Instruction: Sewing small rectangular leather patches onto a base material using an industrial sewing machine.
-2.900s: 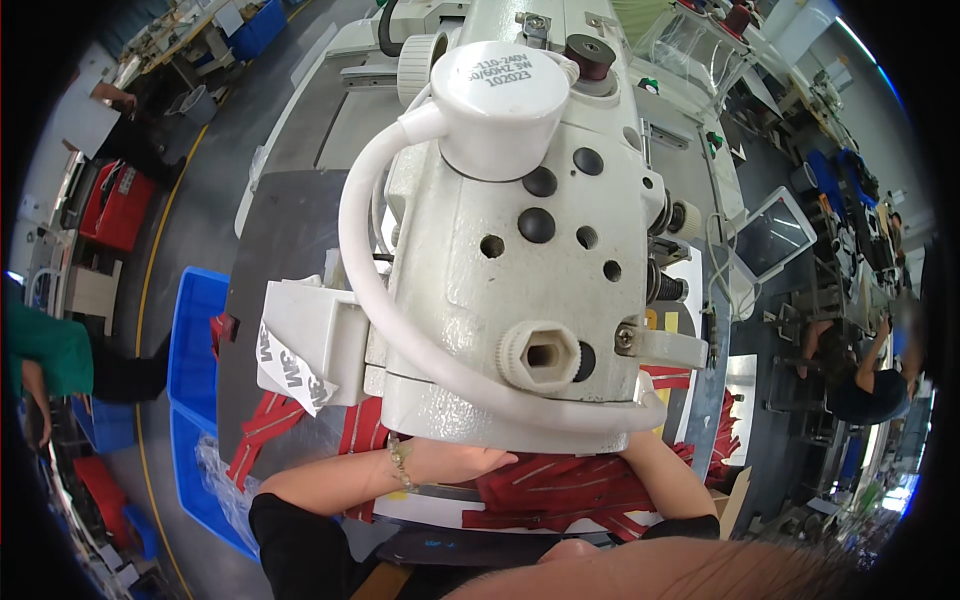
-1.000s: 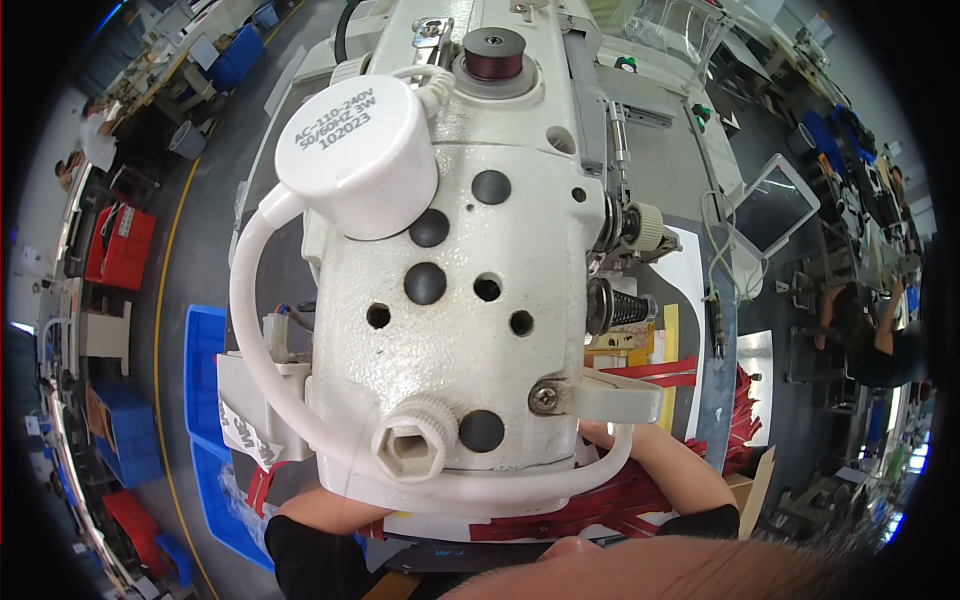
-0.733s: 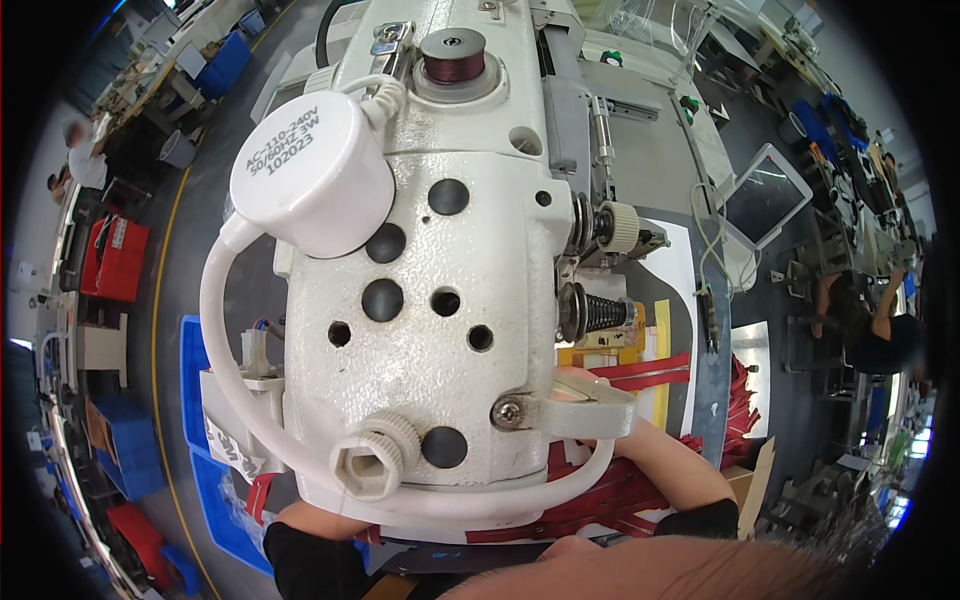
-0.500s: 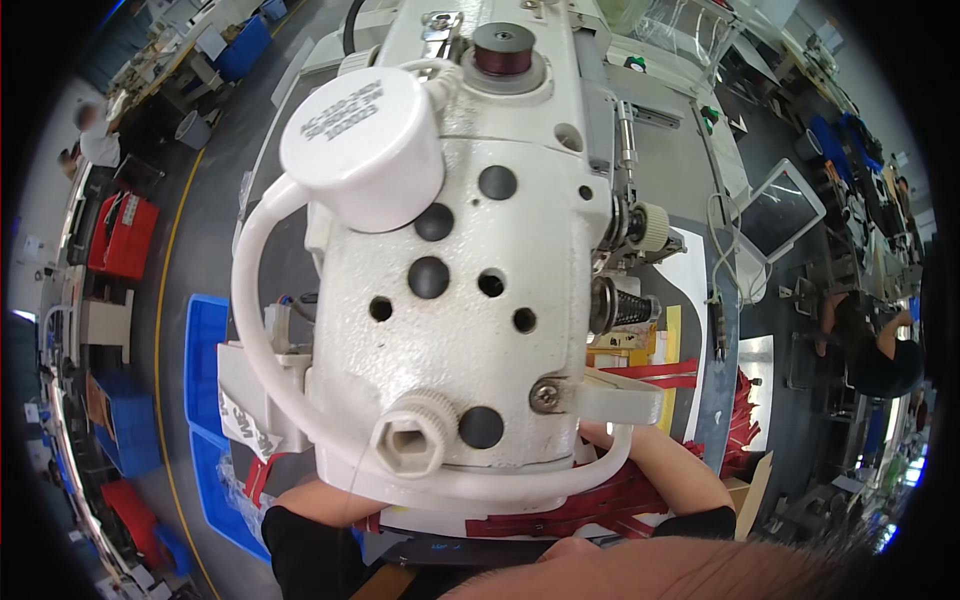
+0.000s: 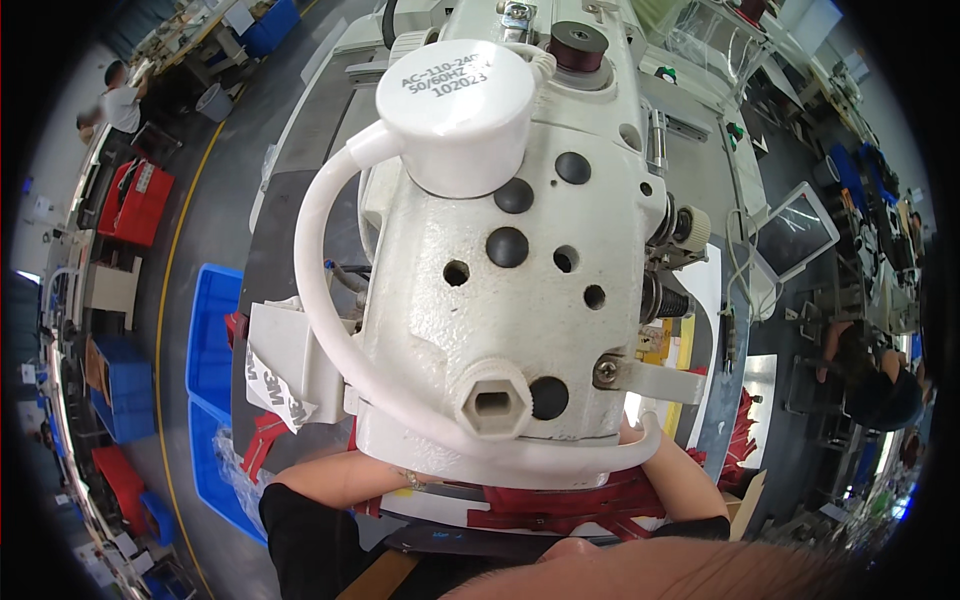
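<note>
The sewing machine (image 5: 480, 320) is hiding both grips, can't tell open or closed, with red zips (image 5: 570, 503) lying near them, blue bins (image 5: 211, 345) sitting left.

My view is evenly bright. The white machine (image 5: 430, 330) looks sharp, with soft shine on it; the screen (image 5: 800, 235) carries pale reflections. Toward the dark round rim, the yellow floor line (image 5: 159, 380) bends and small details become unclear.

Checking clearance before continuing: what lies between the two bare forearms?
Head view: red zipper strips lie between the left forearm and right forearm, partly covered by the white machine head, which also hides the fingers.
</note>
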`<state>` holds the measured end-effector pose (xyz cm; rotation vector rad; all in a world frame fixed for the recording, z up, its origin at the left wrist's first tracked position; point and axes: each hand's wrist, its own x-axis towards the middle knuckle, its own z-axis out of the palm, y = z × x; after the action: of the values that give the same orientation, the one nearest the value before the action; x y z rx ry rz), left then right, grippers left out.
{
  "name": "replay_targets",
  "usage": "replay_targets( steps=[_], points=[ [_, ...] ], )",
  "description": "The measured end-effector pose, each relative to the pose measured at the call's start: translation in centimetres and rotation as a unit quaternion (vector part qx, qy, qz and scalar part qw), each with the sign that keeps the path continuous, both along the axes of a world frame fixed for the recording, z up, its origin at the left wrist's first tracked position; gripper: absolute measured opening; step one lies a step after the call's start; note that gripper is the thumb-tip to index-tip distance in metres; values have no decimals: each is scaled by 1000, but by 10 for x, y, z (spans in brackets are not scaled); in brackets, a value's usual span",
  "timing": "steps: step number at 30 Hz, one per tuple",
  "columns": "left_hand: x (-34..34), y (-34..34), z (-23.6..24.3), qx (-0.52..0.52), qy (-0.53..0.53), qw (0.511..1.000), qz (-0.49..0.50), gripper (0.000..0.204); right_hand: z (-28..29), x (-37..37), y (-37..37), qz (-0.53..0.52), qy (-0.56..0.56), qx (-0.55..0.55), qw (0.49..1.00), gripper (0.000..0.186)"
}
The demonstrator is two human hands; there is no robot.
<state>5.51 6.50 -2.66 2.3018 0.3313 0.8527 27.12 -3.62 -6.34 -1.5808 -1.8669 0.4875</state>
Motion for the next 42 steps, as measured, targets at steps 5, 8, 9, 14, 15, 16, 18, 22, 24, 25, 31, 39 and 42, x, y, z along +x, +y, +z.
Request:
replay_targets(
  steps=[5,8,9,14,15,16,18,22,24,25,31,39,42],
  points=[
    [1,4,-6,54,27,998,-18,54,16,-5,11,1,38,-12,999,43],
    [4,7,-5,91,37,995,-36,54,20,-4,10,-4,40,-16,999,44],
    [5,9,-6,104,42,993,-41,54,21,-4,10,4,24,-17,1000,44],
    [10,17,-7,167,56,982,-72,53,10,-3,5,44,-82,50,994,43],
    [10,18,-9,179,59,979,-78,53,2,-9,6,27,-78,53,995,44],
    [11,20,-11,190,62,976,-84,53,1,-12,7,10,-73,54,996,44],
    [12,23,-13,215,68,970,-94,53,12,-3,4,40,-26,-31,998,43],
    [18,28,-15,263,77,955,-114,52,8,-2,2,42,-24,-8,999,40],
    [19,30,-17,284,83,947,-123,52,13,-3,3,51,4,-34,998,40],
    [19,30,-18,295,87,943,-126,52,23,-5,5,36,0,-7,999,39],
    [18,34,-20,358,109,916,-143,52,30,-7,6,9,38,6,999,39],
    [-1,35,-18,436,156,875,-140,51,8,-4,2,44,33,-44,997,40],
    [-7,35,-18,463,173,859,-135,51,3,-7,2,29,-88,36,995,40]
  ],
)
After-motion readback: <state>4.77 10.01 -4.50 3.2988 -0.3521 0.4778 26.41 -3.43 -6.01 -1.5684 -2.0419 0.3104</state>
